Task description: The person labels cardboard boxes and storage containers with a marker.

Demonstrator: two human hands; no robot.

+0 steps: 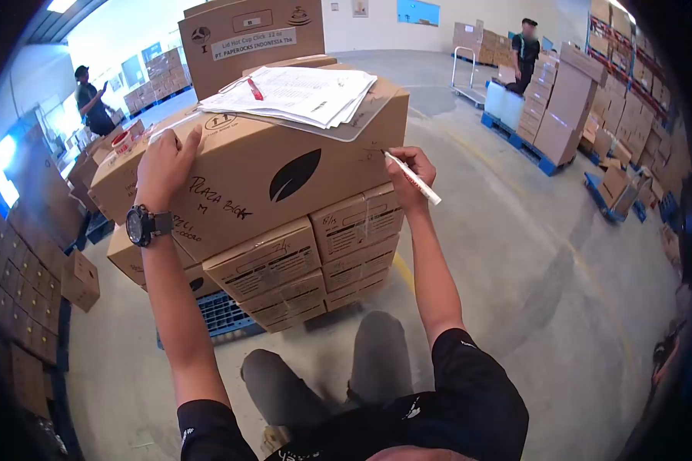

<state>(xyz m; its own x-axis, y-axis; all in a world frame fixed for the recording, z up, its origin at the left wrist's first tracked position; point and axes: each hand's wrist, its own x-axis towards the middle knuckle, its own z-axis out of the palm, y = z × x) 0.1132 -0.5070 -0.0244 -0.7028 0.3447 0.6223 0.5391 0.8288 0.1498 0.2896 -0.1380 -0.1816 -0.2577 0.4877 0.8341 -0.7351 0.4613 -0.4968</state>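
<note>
Seen from above, the wearer's grey-trousered legs [380, 357] stand before a stack. The right hand [409, 192] is closed round a white marker [427, 190], its tip close against the front face of a large cardboard box [238, 173], near the right end and below the top edge. Faint marks show beside the tip; whether it touches is too fine to tell. The left hand [165, 165], gripping nothing, lies loosely spread over the box's top edge, towards its left corner. For clear lettering, that hand should press steadily, the wrist should stay light near the corner, and strokes should be short and even on the upright cardboard. The box rests on smaller boxes [265, 261] above a blue pallet [223, 315]. Loose papers [307, 92], with a red pen [254, 90] on them, overhang the top's front edge. Behind stands a taller box [246, 46]. Farther off, one person [92, 104] is left, another [525, 58] right.
</note>
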